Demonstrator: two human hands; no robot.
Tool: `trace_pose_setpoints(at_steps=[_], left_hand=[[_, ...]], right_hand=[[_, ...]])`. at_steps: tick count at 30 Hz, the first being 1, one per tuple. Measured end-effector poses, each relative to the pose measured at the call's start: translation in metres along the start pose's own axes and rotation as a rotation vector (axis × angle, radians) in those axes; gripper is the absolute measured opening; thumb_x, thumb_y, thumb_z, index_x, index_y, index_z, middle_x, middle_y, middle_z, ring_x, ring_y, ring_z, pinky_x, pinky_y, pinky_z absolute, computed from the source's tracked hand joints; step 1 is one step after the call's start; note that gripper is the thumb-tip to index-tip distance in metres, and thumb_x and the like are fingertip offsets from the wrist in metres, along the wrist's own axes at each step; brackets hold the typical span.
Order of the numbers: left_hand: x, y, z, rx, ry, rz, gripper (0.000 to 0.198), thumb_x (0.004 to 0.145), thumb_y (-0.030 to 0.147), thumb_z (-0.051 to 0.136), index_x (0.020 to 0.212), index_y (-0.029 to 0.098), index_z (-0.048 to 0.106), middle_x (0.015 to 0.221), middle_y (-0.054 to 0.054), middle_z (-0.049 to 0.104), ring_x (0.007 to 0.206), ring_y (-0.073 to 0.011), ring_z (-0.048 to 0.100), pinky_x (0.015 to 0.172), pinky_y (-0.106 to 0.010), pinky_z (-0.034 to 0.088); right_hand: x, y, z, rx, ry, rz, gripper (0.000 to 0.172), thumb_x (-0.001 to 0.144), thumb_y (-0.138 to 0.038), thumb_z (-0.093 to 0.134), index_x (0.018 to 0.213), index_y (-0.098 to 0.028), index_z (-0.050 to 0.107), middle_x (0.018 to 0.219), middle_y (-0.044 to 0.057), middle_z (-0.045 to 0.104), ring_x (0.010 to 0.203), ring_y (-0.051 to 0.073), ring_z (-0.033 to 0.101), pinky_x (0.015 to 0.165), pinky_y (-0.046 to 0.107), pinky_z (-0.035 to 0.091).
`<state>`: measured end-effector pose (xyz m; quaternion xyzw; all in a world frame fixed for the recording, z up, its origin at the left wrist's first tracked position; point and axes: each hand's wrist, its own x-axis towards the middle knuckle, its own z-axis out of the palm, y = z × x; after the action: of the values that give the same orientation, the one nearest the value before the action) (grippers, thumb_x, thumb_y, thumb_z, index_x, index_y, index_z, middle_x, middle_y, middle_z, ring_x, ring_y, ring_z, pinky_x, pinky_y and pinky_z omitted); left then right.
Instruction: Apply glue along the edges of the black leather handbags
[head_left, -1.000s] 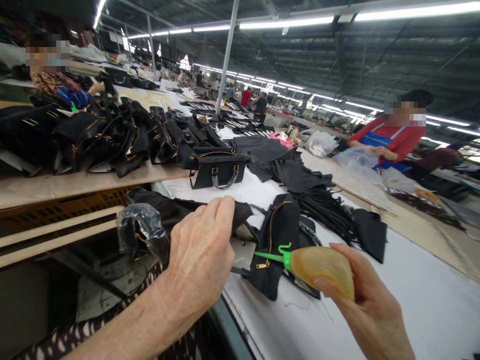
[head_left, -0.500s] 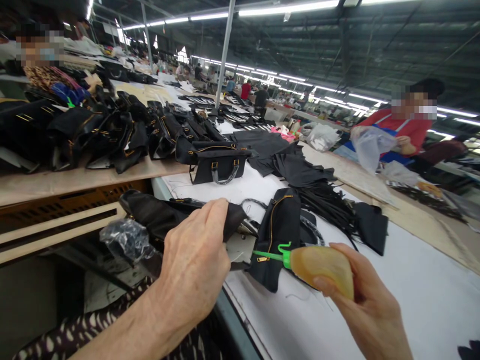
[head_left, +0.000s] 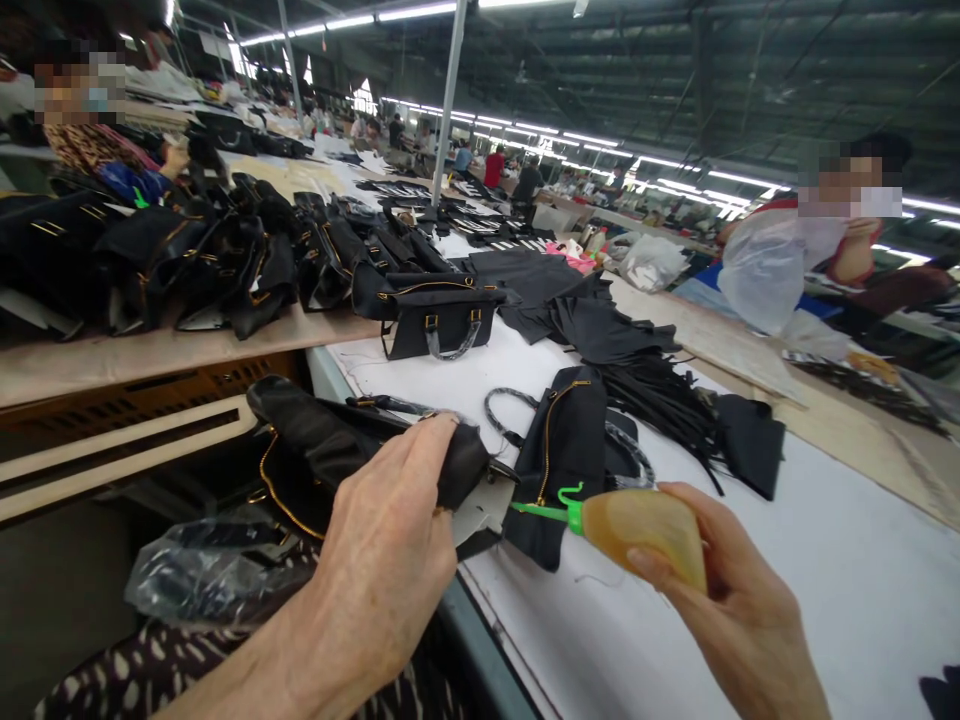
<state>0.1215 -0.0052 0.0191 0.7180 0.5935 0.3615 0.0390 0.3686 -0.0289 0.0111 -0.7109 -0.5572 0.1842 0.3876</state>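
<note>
Bottle [head_left: 637, 530] pointing left, long axis crosswise
Right grip [head_left: 739, 590] clasps it; left grip [head_left: 390, 510] pinches a black bag [head_left: 322, 435].

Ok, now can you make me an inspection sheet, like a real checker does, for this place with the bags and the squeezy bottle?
Surface: white table, with a loose thread near the bottle.
Things in hand: black bag, its pale panel showing; bottle with green nozzle, tip close to that panel, contact unclear.
Clutter: zipped bag lying behind the nozzle; dark strips beyond; heaped bags further left.
Hands: left hand grips the black bag; right hand holds the bottle.
Cables: nothing seen.
Surroundings: co-worker at right with clear plastic; another co-worker at left; ceiling lights on.
</note>
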Motion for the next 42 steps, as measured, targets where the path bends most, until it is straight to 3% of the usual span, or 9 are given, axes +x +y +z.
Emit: trace_pose_setpoints(at_steps=[10, 16, 23, 35, 42], left_hand=[[-0.011, 0.001, 0.003, -0.1, -0.023, -0.066, 0.064, 0.058, -0.004, 0.037, 0.118, 0.018, 0.048, 0.114, -0.004, 0.063, 0.106, -0.0155, 0.058, 0.093, -0.028, 0.048], [-0.014, 0.0, 0.005, -0.112, -0.022, -0.052, 0.061, 0.061, -0.004, 0.038, 0.118, 0.018, 0.048, 0.114, -0.004, 0.063, 0.106, -0.0168, 0.059, 0.093, -0.03, 0.049], [-0.017, 0.0, 0.005, -0.096, -0.013, -0.062, 0.058, 0.063, -0.002, 0.039, 0.116, 0.019, 0.049, 0.112, -0.004, 0.064, 0.101, -0.0174, 0.061, 0.092, -0.03, 0.049], [-0.022, 0.0, 0.008, -0.141, 0.006, -0.051, 0.054, 0.068, -0.002, 0.041, 0.116, 0.021, 0.048, 0.111, -0.002, 0.063, 0.102, -0.0165, 0.06, 0.093, -0.029, 0.048], [-0.024, -0.002, 0.007, -0.16, 0.037, -0.063, 0.054, 0.069, -0.001, 0.043, 0.116, 0.024, 0.047, 0.11, 0.0, 0.063, 0.101, -0.0161, 0.06, 0.093, -0.029, 0.048]], right_hand=[[-0.016, 0.003, 0.004, 0.082, -0.081, 0.149, 0.052, 0.07, -0.056, 0.065, 0.111, -0.027, 0.049, 0.082, -0.003, 0.059, 0.064, 0.018, 0.053, 0.053, 0.026, 0.042], [-0.017, 0.0, 0.002, 0.108, -0.124, 0.114, 0.052, 0.073, -0.053, 0.064, 0.113, -0.024, 0.05, 0.111, 0.004, 0.059, 0.093, 0.026, 0.057, 0.067, 0.029, 0.046], [-0.021, 0.001, 0.002, 0.052, -0.146, 0.141, 0.044, 0.074, -0.056, 0.06, 0.102, -0.024, 0.049, 0.071, -0.003, 0.059, 0.059, 0.02, 0.054, 0.05, 0.028, 0.039], [-0.026, 0.013, 0.005, 0.147, -0.241, 0.221, 0.044, 0.078, -0.059, 0.058, 0.104, -0.024, 0.046, 0.068, -0.002, 0.06, 0.056, 0.018, 0.051, 0.047, 0.028, 0.041], [-0.03, 0.008, 0.007, 0.204, -0.198, 0.247, 0.043, 0.077, -0.057, 0.059, 0.1, -0.021, 0.049, 0.064, 0.0, 0.06, 0.053, 0.02, 0.055, 0.044, 0.029, 0.041]])
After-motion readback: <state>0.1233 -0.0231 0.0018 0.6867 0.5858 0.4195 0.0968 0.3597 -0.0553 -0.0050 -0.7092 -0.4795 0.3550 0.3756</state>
